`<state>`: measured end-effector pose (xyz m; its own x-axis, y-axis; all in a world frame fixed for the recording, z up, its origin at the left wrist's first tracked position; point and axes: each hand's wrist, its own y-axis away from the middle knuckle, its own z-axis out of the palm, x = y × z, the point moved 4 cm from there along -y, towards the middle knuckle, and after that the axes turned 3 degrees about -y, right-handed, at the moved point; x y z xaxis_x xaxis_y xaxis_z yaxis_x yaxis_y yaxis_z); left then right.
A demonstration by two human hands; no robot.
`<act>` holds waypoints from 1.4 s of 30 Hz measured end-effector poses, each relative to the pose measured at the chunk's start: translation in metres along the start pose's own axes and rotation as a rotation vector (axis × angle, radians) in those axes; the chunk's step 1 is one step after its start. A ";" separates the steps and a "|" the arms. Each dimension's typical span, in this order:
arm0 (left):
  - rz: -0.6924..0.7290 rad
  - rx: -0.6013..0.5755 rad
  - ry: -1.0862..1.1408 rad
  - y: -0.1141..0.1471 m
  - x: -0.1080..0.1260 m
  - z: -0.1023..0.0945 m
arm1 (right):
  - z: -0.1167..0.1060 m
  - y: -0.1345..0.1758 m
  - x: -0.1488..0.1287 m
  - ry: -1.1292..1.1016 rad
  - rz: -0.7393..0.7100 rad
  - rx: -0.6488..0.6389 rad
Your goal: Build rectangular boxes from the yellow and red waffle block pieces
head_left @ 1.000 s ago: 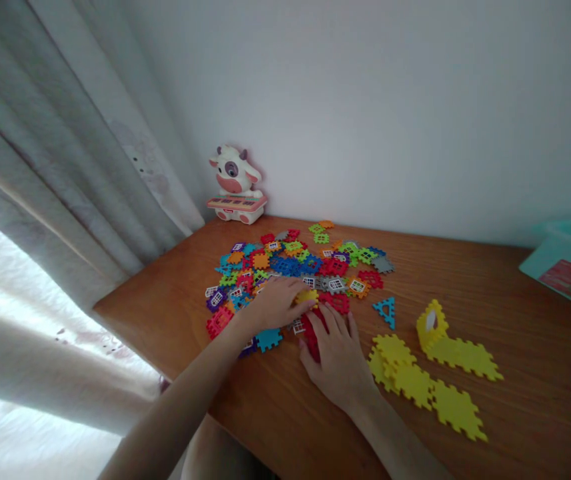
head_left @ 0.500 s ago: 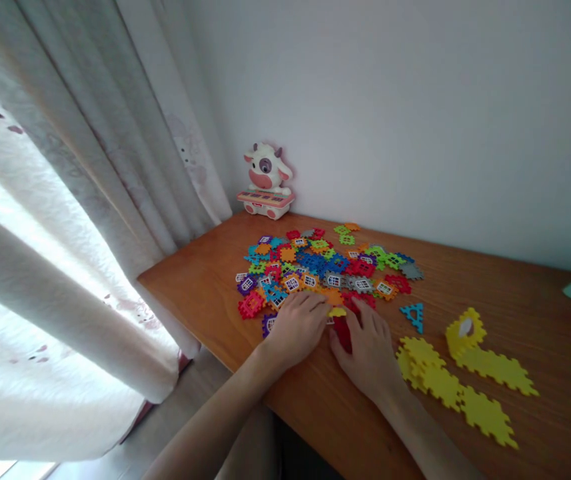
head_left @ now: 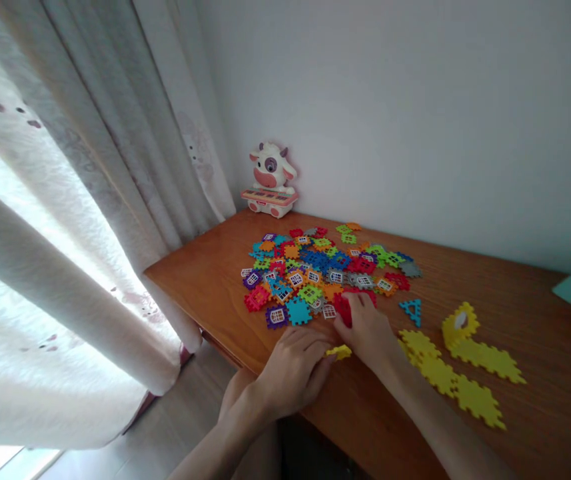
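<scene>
Near the table's front edge, my left hand (head_left: pixel 298 367) is closed on a yellow interlocking tile (head_left: pixel 338 352), which sticks out past the fingertips. Farther in, my right hand (head_left: pixel 368 331) has its fingers closed around a red interlocking tile (head_left: pixel 344 311) at the near side of the pile. Fingers hide part of each tile. Just left of the red tile lie a white window piece (head_left: pixel 329 311) and a light-blue tile (head_left: pixel 299 311). Joined yellow tiles (head_left: pixel 438 375) lie right of my right forearm.
A heap of mixed coloured tiles (head_left: pixel 315 260) covers the table's middle. A blue triangle (head_left: pixel 412 311) and another yellow assembly with an upright part (head_left: pixel 460 325) lie to the right. A cow toy keyboard (head_left: pixel 269 187) stands by the wall; a curtain (head_left: pixel 90 200) hangs left.
My left hand has drawn back toward the front edge with the yellow tile, uncovering light-blue and green tiles. My right hand has moved slightly forward with the red tile.
</scene>
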<state>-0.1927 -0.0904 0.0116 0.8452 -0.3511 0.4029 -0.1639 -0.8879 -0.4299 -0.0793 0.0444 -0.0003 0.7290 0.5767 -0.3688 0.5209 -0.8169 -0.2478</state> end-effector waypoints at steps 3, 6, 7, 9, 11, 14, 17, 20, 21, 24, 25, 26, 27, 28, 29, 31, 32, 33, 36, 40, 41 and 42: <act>0.024 0.001 0.035 -0.013 0.017 0.002 | -0.010 -0.016 0.003 -0.184 -0.152 0.067; -0.029 0.025 0.100 -0.025 0.021 0.010 | -0.030 -0.011 0.012 -0.296 -0.287 0.120; -0.049 0.027 0.130 -0.030 0.020 0.014 | -0.037 -0.003 0.018 -0.314 -0.318 0.118; -0.084 0.034 0.182 -0.039 0.019 0.021 | -0.052 0.022 0.037 -0.286 -0.332 0.113; -0.100 0.053 0.213 -0.051 0.019 0.027 | -0.068 0.054 0.058 -0.137 -0.436 0.102; -0.080 0.091 0.213 -0.076 0.027 0.032 | -0.093 0.097 0.098 0.050 -0.609 0.172; -0.042 0.106 0.233 -0.110 0.038 0.041 | -0.123 0.115 0.142 0.052 -0.551 0.454; -0.051 0.121 0.312 -0.144 0.042 0.060 | -0.143 0.115 0.182 0.007 -0.252 0.798; -0.069 0.145 0.322 -0.153 0.040 0.068 | -0.145 0.114 0.192 -0.014 -0.161 0.879; -0.176 0.194 0.369 -0.163 0.028 0.090 | -0.139 0.114 0.206 -0.072 -0.052 0.887; -0.216 0.207 0.381 -0.162 0.024 0.096 | -0.135 0.114 0.206 -0.086 -0.060 0.826; -0.241 0.202 0.383 -0.159 0.021 0.101 | -0.131 0.115 0.203 -0.094 -0.087 0.751; -0.249 0.183 0.375 -0.155 0.019 0.105 | -0.128 0.115 0.199 -0.099 -0.127 0.674; -0.241 0.157 0.359 -0.151 0.019 0.108 | -0.124 0.116 0.192 -0.099 -0.175 0.605; -0.215 0.130 0.334 -0.147 0.019 0.109 | -0.121 0.117 0.185 -0.097 -0.225 0.544; -0.097 0.114 0.268 -0.141 0.025 0.106 | -0.116 0.117 0.170 -0.093 -0.305 0.451; -0.005 0.126 0.231 -0.139 0.029 0.103 | -0.114 0.117 0.163 -0.094 -0.330 0.422; 0.104 0.151 0.194 -0.138 0.034 0.099 | -0.112 0.117 0.158 -0.094 -0.347 0.407; 0.417 0.239 0.116 -0.132 0.048 0.089 | -0.107 0.118 0.150 -0.103 -0.361 0.399; 0.607 0.204 0.080 -0.126 0.062 0.093 | -0.102 0.121 0.147 -0.122 -0.365 0.393; 0.630 0.172 0.082 -0.125 0.065 0.096 | -0.101 0.121 0.145 -0.113 -0.388 0.396; 0.648 0.144 0.091 -0.124 0.068 0.099 | -0.100 0.122 0.142 -0.097 -0.418 0.404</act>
<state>-0.0647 0.0251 0.0123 0.5510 -0.8296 0.0907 -0.5491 -0.4422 -0.7092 0.1320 0.0283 0.0065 0.4442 0.8627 -0.2416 0.5313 -0.4708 -0.7043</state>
